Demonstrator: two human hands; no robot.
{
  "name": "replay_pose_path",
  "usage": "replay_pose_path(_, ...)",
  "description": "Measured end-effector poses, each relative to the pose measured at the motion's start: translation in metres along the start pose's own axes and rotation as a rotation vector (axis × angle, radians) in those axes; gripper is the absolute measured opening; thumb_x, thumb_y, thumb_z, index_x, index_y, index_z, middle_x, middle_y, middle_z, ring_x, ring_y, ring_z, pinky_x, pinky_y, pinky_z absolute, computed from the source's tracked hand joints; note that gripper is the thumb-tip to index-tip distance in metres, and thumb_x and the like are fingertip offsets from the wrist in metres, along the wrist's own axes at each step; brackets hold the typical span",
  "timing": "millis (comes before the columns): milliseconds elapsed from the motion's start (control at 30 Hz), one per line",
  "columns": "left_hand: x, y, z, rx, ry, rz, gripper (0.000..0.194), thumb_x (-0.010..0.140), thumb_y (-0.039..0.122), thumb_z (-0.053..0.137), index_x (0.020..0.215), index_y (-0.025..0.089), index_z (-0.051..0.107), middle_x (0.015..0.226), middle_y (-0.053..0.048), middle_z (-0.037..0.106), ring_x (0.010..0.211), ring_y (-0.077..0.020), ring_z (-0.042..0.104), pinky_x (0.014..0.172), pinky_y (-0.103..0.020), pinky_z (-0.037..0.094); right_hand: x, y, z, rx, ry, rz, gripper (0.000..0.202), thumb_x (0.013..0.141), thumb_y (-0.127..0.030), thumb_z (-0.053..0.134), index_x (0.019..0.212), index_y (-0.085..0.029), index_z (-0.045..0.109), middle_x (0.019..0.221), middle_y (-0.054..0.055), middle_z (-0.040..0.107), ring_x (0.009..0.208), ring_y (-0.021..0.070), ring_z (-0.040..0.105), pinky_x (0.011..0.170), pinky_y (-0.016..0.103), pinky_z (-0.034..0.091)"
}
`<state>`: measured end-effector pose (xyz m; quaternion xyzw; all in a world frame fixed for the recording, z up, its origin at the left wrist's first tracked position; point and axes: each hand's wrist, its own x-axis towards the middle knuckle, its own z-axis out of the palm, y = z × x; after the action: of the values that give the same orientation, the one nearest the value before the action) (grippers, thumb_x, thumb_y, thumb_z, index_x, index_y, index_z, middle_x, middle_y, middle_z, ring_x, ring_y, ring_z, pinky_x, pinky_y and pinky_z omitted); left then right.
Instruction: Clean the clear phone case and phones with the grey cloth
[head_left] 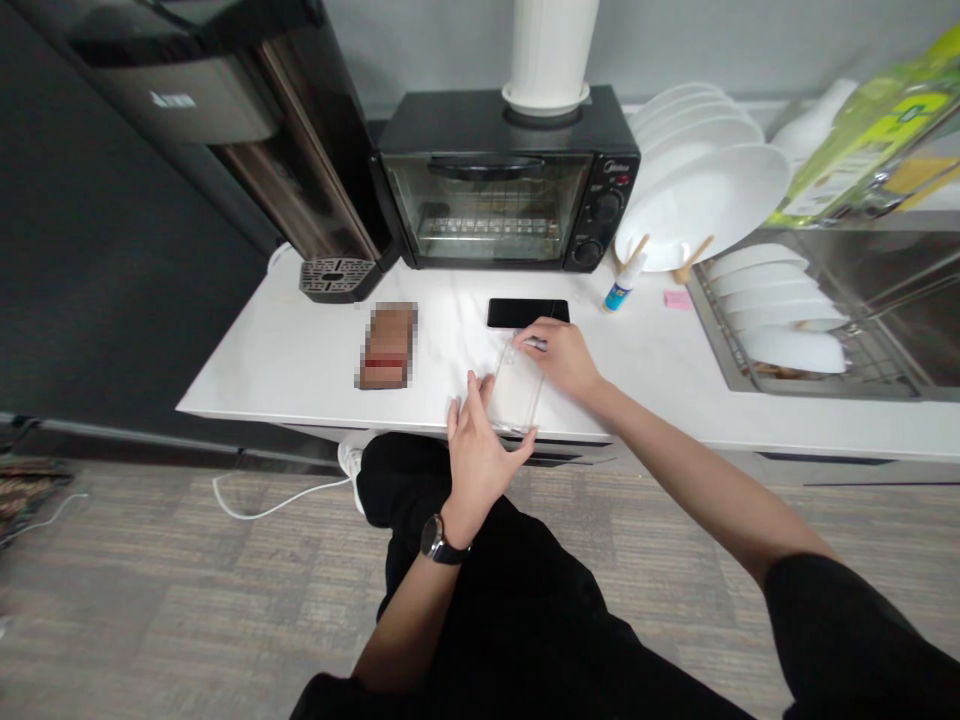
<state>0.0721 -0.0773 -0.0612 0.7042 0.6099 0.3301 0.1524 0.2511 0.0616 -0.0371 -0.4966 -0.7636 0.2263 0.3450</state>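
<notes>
A clear phone case [516,395] lies on the white countertop near its front edge. My left hand [481,450] steadies it, with fingers along the left side and the thumb at the near right corner. My right hand [562,352] is closed in a pinch over the far end of the case; a small pale thing shows at its fingers, too little to name. Just beyond that hand lies a black phone [527,312], dark screen up. To its right stands a small spray bottle [621,288] with a blue label.
A pixelated brown object [388,345] lies on the left. Behind are a toaster oven [499,185] with a white pot [551,50] on top and a tall drink dispenser [300,150]. White plates [705,200], a pink note [677,300] and the sink rim [825,388] are right.
</notes>
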Motion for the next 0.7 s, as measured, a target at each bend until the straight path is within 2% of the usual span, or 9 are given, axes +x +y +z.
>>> replay_pose_path(100,0.000,0.000,-0.001,0.002,-0.012,-0.011,0.132,0.092,0.038,0.086,0.183,0.030,-0.010,0.176,-0.013,0.054,0.164,-0.0382,0.052,0.140,-0.061,0.036,0.000,-0.007,0.014,0.016,-0.015,-0.013,0.019,0.098,-0.007,0.075,0.096,-0.021,0.087,0.103,0.007,0.084,0.096,0.0211,0.078,0.093,0.031,0.056)
replay_pose_path(200,-0.001,-0.001,0.000,0.018,0.005,0.005,0.129,0.091,0.039,0.085,0.184,0.026,-0.004,0.174,-0.014,0.057,0.162,-0.0388,0.054,0.140,-0.062,0.038,-0.014,-0.017,0.022,0.053,-0.054,-0.050,0.019,0.099,-0.009,0.075,0.095,-0.022,0.088,0.102,0.006,0.084,0.096,0.0218,0.079,0.094,0.032,0.057)
replay_pose_path(367,-0.001,-0.005,0.004,0.008,-0.009,-0.010,0.141,0.088,0.036,0.086,0.181,0.030,-0.020,0.174,-0.013,0.056,0.165,-0.0377,0.051,0.141,-0.064,0.035,-0.051,-0.036,0.023,0.186,-0.153,-0.066,0.016,0.100,-0.013,0.077,0.096,-0.025,0.088,0.100,0.005,0.084,0.093,0.0225,0.079,0.090,0.033,0.060)
replay_pose_path(467,-0.002,-0.006,0.005,0.013,-0.020,0.002,0.146,0.084,0.029,0.086,0.180,0.034,-0.025,0.176,-0.009,0.053,0.166,-0.0370,0.049,0.140,-0.066,0.037,-0.071,-0.045,0.018,0.298,-0.256,-0.077,0.020,0.100,-0.014,0.075,0.094,-0.028,0.088,0.101,0.004,0.085,0.095,0.0237,0.081,0.092,0.036,0.062)
replay_pose_path(567,-0.002,-0.006,0.004,0.019,0.003,0.023,0.140,0.084,0.030,0.085,0.183,0.031,-0.015,0.175,-0.010,0.056,0.164,-0.0384,0.052,0.140,-0.065,0.038,-0.079,-0.044,0.006,0.327,-0.317,-0.064,0.020,0.101,-0.021,0.074,0.093,-0.033,0.088,0.098,0.003,0.085,0.092,0.0257,0.081,0.090,0.041,0.065)
replay_pose_path(633,-0.002,-0.005,0.003,0.012,0.010,0.016,0.133,0.087,0.034,0.085,0.184,0.033,-0.007,0.174,-0.010,0.057,0.164,-0.0373,0.052,0.142,-0.064,0.035,-0.077,-0.036,-0.005,0.283,-0.306,-0.060,0.019,0.100,-0.021,0.074,0.093,-0.032,0.088,0.099,0.004,0.085,0.092,0.0268,0.081,0.090,0.042,0.065)
replay_pose_path(700,-0.002,-0.004,0.002,0.011,-0.002,0.008,0.125,0.090,0.038,0.084,0.183,0.035,0.000,0.176,-0.011,0.055,0.165,-0.0359,0.051,0.144,-0.064,0.031,-0.067,-0.024,-0.014,0.211,-0.250,-0.052,0.018,0.099,-0.017,0.074,0.093,-0.027,0.088,0.101,0.007,0.086,0.094,0.0259,0.081,0.091,0.039,0.063)
